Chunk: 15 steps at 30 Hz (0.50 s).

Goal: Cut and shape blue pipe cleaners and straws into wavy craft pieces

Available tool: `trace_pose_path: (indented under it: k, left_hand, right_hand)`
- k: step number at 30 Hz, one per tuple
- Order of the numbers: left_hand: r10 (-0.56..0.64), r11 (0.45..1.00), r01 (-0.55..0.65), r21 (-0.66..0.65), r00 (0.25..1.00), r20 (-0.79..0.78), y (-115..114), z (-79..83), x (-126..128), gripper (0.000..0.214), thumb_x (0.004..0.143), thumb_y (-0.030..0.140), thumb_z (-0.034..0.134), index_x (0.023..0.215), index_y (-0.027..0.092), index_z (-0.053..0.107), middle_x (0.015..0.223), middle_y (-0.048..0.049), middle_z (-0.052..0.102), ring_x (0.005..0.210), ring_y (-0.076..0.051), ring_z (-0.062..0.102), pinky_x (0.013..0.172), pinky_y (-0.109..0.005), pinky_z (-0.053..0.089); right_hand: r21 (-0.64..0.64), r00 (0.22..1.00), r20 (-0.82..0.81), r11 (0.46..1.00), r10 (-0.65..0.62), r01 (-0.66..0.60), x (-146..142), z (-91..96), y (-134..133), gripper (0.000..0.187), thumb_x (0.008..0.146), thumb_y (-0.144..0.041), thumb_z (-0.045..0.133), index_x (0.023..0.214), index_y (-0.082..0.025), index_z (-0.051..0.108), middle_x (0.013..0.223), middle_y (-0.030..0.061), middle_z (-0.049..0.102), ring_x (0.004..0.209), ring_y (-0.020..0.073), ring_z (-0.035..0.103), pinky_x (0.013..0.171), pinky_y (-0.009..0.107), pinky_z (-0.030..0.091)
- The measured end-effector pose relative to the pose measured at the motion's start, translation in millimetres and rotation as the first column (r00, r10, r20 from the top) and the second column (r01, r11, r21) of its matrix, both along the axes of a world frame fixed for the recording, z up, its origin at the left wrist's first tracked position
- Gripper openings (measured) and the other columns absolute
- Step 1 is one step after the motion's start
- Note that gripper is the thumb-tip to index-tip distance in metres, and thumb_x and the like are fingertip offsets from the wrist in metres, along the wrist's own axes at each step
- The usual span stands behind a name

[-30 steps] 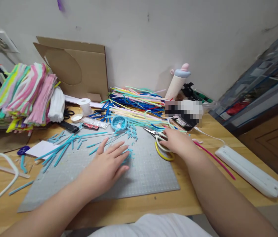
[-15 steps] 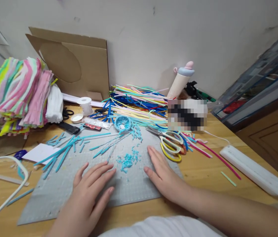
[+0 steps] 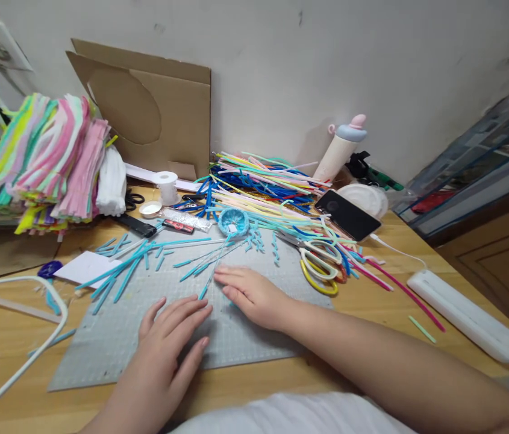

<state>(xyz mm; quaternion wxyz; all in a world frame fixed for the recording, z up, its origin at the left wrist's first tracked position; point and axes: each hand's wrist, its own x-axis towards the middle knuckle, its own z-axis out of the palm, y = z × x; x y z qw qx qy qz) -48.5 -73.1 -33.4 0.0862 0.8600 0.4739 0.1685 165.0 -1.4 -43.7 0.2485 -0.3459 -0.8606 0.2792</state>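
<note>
Holds left hand (image 3: pixel 166 340) low over the near part of the mat (image 3: pixel 254 346), with fingers slightly bent and spread, grip apart. Lays right hand (image 3: pixel 256 296) across the middle of the mat, facing the left one and near it, with fingers stretched side by side and thumb a little off from them, grip apart; cannot tell what lies under the palm. Shows blue bits (image 3: pixel 231 305) at that hand's near edge. Has the blue cup (image 3: pixel 224 223) straight ahead at the mat's far side, with a white scrap inside and curled strips (image 3: pixel 276 250) just to the right. Sees a thin stem (image 3: pixel 202 292) run from near the cup to the left fingertips; cannot tell if touching. Finds more blue stems (image 3: pixel 130 277) strewn leftward, partly over a card (image 3: pixel 78 265). Has scissors (image 3: pixel 303 248) across the mat's right edge, with a yellow handle (image 3: pixel 315 285) beneath. Finds, farther back on the tabletop (image 3: pixel 374 301), a coloured pile (image 3: pixel 263 181), a phone (image 3: pixel 349 216) and a bottle (image 3: pixel 336 158).
</note>
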Motion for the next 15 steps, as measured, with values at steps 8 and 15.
trace_pose_path:
  k: [8,15]
  left_hand:
    - [0.070,0.994,-0.061,-0.090,0.992,0.102,-2.2,4.3,0.1,0.042,0.084,0.029,0.050,0.126,0.033,0.047,0.128,-0.0031,0.056,0.121,-0.025,0.046,0.104,-0.055,0.024]
    - [0.277,0.902,0.025,-0.430,0.732,0.623,-7.0,-5.4,31.8,0.046,0.093,0.034,0.026,0.138,0.029,0.033,0.144,-0.0064,0.036,0.128,-0.024,0.038,0.100,-0.045,0.041]
  right_hand:
    - [-0.184,0.912,-0.189,0.900,0.363,-0.396,35.5,17.6,-10.6,0.038,0.092,-0.026,0.039,0.126,-0.016,0.051,0.130,0.0099,0.052,0.123,0.0154,0.044,0.105,0.035,0.032]
    - [-0.516,0.713,-0.421,0.795,-0.561,0.321,48.5,-8.8,-38.2,0.046,0.096,-0.041,0.019,0.125,-0.024,0.049,0.135,0.0050,0.047,0.126,0.0164,0.040,0.108,0.042,0.030]
